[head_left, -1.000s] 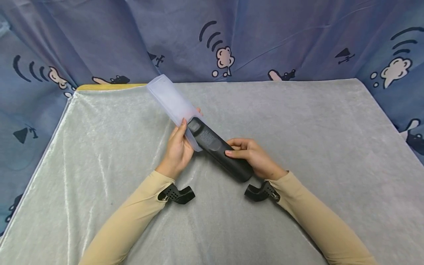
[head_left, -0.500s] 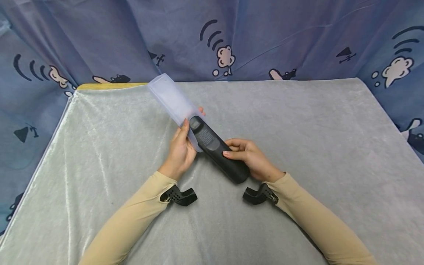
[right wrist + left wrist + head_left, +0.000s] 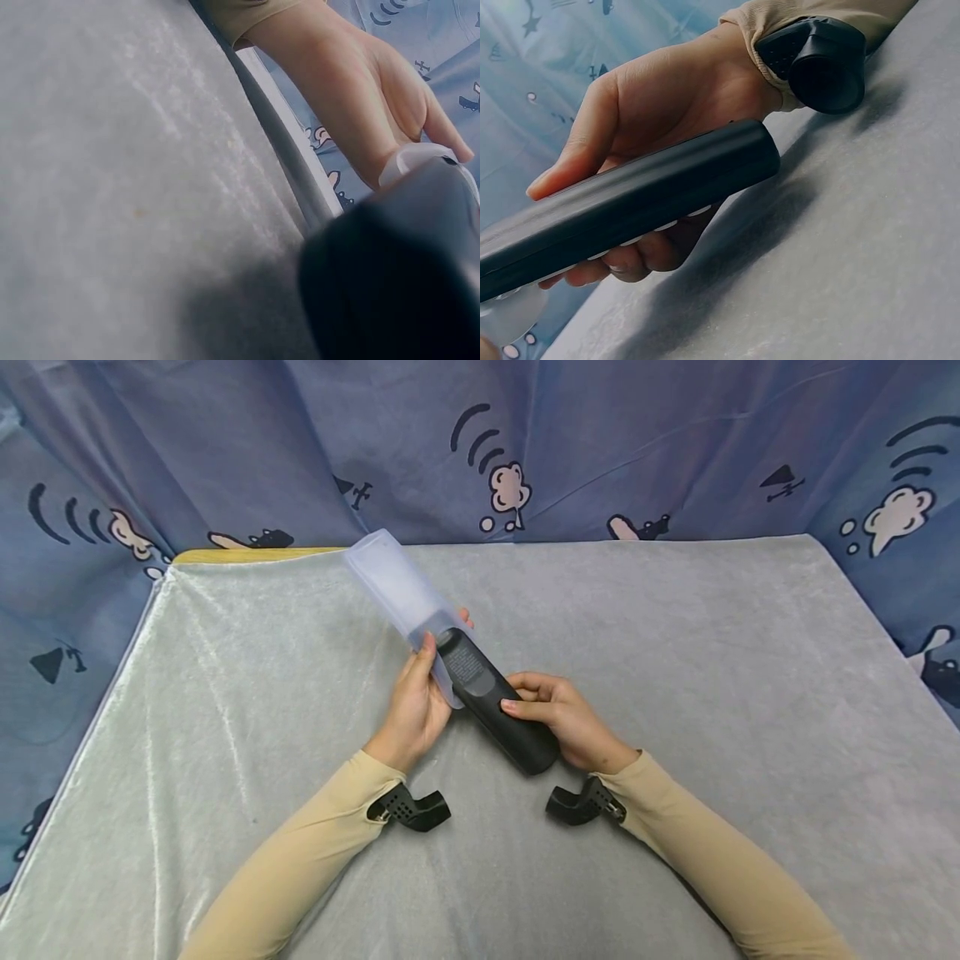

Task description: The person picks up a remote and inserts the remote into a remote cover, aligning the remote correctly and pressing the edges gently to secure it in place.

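In the head view, a black remote control [image 3: 495, 702] lies slantwise in the air with its labelled back facing up. Its far end sits just within the mouth of a translucent, milky sleeve [image 3: 397, 581]. My left hand [image 3: 416, 706] grips the sleeve near that mouth, thumb on top and fingertips showing at the far side. The near part of the remote is held by my right hand [image 3: 566, 714], thumb on its back and fingers underneath. In the left wrist view, white buttons show along the underside of the remote [image 3: 630, 199], above the curled fingers of the right hand [image 3: 671, 97].
A grey velvety cloth [image 3: 712, 693] covers the table under both hands. Behind it hangs a blue patterned curtain [image 3: 405, 452]. A yellow strip of table edge [image 3: 255, 556] shows at the back left. Black wrist cameras [image 3: 423, 810] stick out from both sleeves.
The left hand and translucent sleeve have shifted slightly right, and the right hand has moved slightly left with the remote. The remote's far end is a little deeper within the sleeve's mouth.
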Available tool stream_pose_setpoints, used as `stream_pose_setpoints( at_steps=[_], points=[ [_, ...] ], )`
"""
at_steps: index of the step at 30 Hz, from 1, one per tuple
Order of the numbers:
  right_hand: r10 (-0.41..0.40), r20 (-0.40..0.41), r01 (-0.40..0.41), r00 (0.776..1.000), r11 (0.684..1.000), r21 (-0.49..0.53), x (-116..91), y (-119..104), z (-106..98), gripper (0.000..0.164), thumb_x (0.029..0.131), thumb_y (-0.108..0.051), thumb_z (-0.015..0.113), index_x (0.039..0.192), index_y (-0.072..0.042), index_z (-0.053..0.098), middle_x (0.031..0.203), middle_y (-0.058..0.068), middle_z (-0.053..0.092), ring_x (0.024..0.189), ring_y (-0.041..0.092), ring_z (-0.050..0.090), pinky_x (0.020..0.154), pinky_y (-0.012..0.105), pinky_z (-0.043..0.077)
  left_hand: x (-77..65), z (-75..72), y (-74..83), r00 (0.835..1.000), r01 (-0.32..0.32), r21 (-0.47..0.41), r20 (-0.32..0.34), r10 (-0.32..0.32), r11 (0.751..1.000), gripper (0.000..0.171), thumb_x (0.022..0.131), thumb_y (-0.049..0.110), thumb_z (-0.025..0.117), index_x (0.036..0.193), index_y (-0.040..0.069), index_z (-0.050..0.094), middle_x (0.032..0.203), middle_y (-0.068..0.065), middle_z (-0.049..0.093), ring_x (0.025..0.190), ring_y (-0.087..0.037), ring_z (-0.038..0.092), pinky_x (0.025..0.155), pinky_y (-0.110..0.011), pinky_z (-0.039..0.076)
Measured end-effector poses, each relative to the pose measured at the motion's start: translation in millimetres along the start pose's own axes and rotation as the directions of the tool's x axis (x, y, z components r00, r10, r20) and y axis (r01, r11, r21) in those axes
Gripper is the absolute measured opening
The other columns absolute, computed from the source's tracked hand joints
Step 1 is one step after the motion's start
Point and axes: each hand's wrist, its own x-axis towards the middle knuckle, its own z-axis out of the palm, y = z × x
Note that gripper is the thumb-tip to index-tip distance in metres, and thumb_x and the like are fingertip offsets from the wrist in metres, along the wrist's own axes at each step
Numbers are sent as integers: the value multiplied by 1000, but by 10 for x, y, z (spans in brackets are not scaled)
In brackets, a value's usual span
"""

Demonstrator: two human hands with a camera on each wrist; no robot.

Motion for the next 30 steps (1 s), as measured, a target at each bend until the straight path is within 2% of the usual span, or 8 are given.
stream_pose_setpoints(
  at_steps=[12, 15, 18, 20, 22, 27, 30],
  points=[
    [-2, -29, 2, 1000, 1000, 1, 3, 0, 17, 26, 90, 0, 54, 115, 9, 52, 90, 3, 69, 74, 13, 64, 65, 25, 54, -15, 10, -44, 1000, 0, 13, 3, 0, 1000, 46, 104, 19, 23, 147, 3, 14, 151, -22, 23, 139, -26, 25, 112, -32, 23],
    [-7, -31, 7, 1000, 1000, -5, 9, 1, 19, 26, 90, -1, 55, 115, 7, 52, 90, 3, 68, 73, 13, 64, 65, 25, 54, 8, -20, -25, 1000, 11, 23, -16, -11, 1000, 42, 105, 20, 27, 143, 3, 23, 144, -21, 37, 133, -25, 35, 109, -31, 29],
    [-11, -40, 10, 999, 1000, -27, 13, 8, 24, 27, 90, -2, 57, 115, 7, 52, 91, 4, 68, 73, 14, 64, 66, 26, 54, 38, -63, 9, 998, 11, 38, -62, -8, 999, 34, 104, 19, 33, 132, 1, 38, 125, -13, 57, 117, -21, 52, 100, -28, 39],
    [-11, -49, 7, 999, 998, -63, 14, 15, 33, 29, 89, -2, 58, 116, 8, 52, 92, 4, 67, 74, 13, 64, 66, 26, 54, 54, -94, 37, 997, 8, 54, -83, -4, 999, 29, 103, 19, 36, 125, 2, 44, 113, -8, 63, 106, -17, 58, 95, -27, 44],
    [-9, -54, 2, 999, 993, -117, 17, 20, 45, 32, 88, -2, 61, 118, 8, 52, 94, 6, 67, 75, 13, 64, 67, 25, 54, 65, -118, 68, 996, 2, 78, -94, 5, 997, 24, 102, 17, 40, 120, 1, 46, 109, -10, 65, 102, -17, 62, 95, -28, 46],
    [1, -44, -12, 999, 967, -256, 20, 0, 64, 35, 87, -5, 65, 118, 7, 54, 99, 11, 67, 79, 13, 63, 71, 25, 52, 86, -151, 137, 997, 17, 126, -81, -7, 992, 21, 101, 11, 42, 117, -2, 46, 118, -24, 60, 105, -22, 63, 101, -35, 42],
    [25, -42, -38, 999, 933, -357, 17, -15, 35, 28, 87, -10, 67, 109, 4, 59, 92, 9, 67, 76, 14, 61, 70, 24, 50, 100, -162, 165, 996, 13, 117, -89, -2, 993, 21, 101, 11, 41, 118, -1, 45, 116, -22, 62, 105, -23, 63, 101, -36, 41]
  ],
)
